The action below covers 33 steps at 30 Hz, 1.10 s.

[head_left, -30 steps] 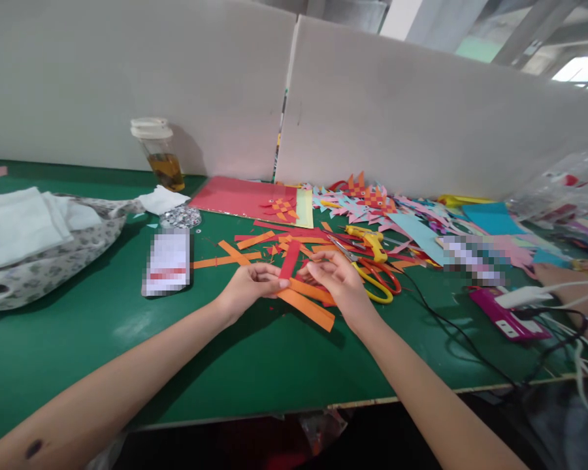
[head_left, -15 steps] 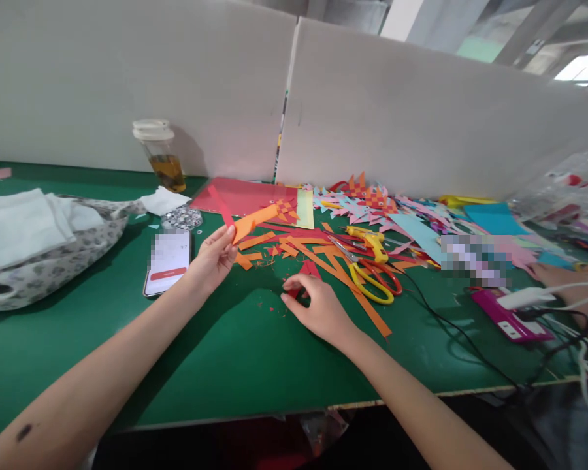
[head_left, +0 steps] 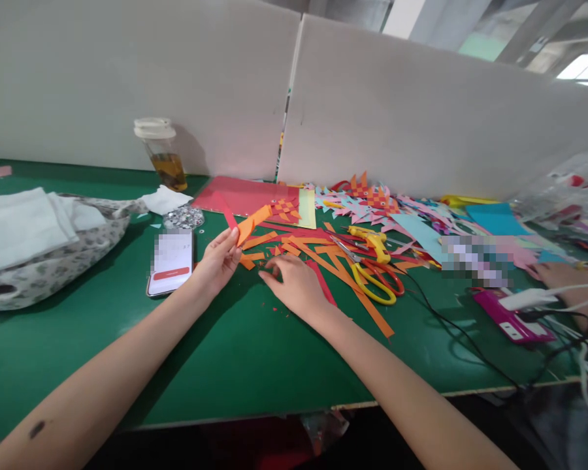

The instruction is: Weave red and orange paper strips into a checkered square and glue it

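Orange and red paper strips held up

Orange and red paper strips [head_left: 242, 222] are pinched between closed fingers of the left hand [head_left: 219, 258], raised above the green table [head_left: 235, 352]. Loose strips [head_left: 274, 251] are touched by the right hand [head_left: 294, 284], fingers slightly spread, nothing gripped.

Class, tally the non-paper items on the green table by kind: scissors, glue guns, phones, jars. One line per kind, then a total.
Scissors: 1
Glue gun: 1
Phones: 2 (one by the left hand, one magenta)
Jar: 1
Total: 5
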### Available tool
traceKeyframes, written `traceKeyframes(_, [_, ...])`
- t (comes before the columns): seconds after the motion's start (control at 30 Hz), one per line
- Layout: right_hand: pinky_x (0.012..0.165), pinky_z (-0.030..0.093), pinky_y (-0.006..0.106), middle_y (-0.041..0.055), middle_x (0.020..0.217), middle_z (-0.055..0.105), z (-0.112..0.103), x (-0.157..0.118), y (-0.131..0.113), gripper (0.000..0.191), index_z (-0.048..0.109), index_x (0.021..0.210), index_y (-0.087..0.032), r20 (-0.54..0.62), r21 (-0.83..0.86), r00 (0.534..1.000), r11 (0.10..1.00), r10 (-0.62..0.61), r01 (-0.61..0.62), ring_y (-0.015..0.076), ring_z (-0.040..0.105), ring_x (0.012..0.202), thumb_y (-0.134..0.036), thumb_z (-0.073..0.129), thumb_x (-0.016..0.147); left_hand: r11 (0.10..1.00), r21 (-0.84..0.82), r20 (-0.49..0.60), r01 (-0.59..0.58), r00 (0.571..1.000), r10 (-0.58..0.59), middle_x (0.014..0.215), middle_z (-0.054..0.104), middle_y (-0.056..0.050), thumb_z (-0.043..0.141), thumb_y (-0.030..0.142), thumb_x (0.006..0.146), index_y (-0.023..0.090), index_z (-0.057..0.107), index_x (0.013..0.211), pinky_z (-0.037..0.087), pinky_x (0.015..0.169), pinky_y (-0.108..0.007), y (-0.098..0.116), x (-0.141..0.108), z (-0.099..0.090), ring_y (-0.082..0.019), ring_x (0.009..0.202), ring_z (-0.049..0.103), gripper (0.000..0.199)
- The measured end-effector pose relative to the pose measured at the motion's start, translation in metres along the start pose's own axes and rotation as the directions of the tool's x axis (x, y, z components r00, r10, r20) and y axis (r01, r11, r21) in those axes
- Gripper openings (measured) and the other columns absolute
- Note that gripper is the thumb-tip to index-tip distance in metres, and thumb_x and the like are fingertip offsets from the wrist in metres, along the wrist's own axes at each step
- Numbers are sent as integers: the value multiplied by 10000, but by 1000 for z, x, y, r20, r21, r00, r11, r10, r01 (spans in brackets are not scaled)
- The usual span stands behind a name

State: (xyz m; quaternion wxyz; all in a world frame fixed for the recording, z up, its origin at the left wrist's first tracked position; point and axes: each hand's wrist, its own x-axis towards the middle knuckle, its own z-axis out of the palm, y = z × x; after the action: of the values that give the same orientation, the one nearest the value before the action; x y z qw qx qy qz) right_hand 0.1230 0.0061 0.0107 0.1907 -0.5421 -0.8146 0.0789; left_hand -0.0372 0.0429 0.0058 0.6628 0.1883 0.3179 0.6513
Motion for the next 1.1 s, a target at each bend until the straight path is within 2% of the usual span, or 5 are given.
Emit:
traceKeyframes(0.27, [662,425,316,79,877,635,19,39,-18,183,591,784,-202,98,-50,995,999,3,2,220,568,840,-367,516,807,1000,1,47,2,999,-2,633,639,47,680,150,714,144,626,752,465,442,-36,-2,1,-4,7,434,546,66])
traceKeyframes(0.57, [581,344,290,30,684,604,-33,16,47,292,574,620,-204,-95,57,986,989,138,-133,171,534,650,-407,492,812,998,55,23,24,999,-25,605,628,52,727,167,664,152,646,759,484,456,-55,-6,-2,-3,-2,438,552,126])
traceKeyframes(0.8, [703,383,338,45,749,579,-32,-20,72,293,561,631,-206,-218,69,963,987,160,-148,212,536,794,-427,489,810,972,232,98,41,993,-65,615,632,55,795,217,560,146,626,714,496,481,-85,-16,-9,-1,-17,478,564,239])
traceKeyframes(0.97, [769,416,350,40,771,610,-38,-21,62,290,548,594,-209,-346,349,909,931,232,-105,195,560,793,-433,543,777,857,516,170,9,979,-112,642,658,13,790,242,565,140,634,729,498,516,-121,-24,-19,3,-50,541,591,248])
traceKeyframes(1.1, [757,447,331,34,817,658,-41,-16,53,275,624,637,-209,-246,678,861,714,445,-175,192,600,825,-471,599,718,769,639,216,-5,961,-173,659,666,-11,786,232,564,148,645,740,484,499,-144,-31,-29,7,-76,562,600,240])
